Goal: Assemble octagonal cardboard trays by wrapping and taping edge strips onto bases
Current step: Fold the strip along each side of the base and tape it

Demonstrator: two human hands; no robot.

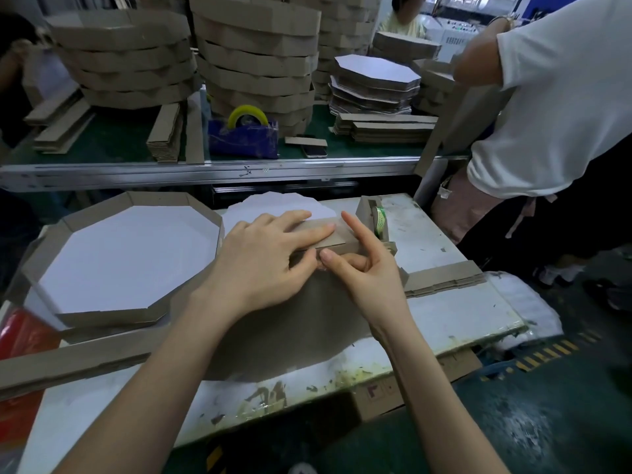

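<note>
**Writing:** pen marks on the bench rail [247, 171] and a red print on the carton [376, 393] under my table [458, 313]; neither is legible.

**Edge strip** [338, 239]: one, brown, lying across a brown cardboard sheet [294, 326] on my table. My left hand [270, 258] presses it flat with straight fingers. My right hand [367, 271] pinches its near edge between thumb and curled fingers, index finger raised.

**Finished tray** [126, 254]: one, white-floored, left of my hands.

**White base** [284, 204]: one visible, just behind the strip.

**Tape dispensers:** two. The cardboard-cased dispenser [371, 217] is beside my right hand and the blue dispenser [244, 140] stands on the far bench.

**Folded strips** [444, 278]: one pile, right of my wrist.

**Long strip** [68, 366]: one, front left.

**Tray stacks:** two plainly countable, the left stack [123, 59] and the middle stack [256, 63].

**Phone** [314, 151]: one, near the blue dispenser.
</note>
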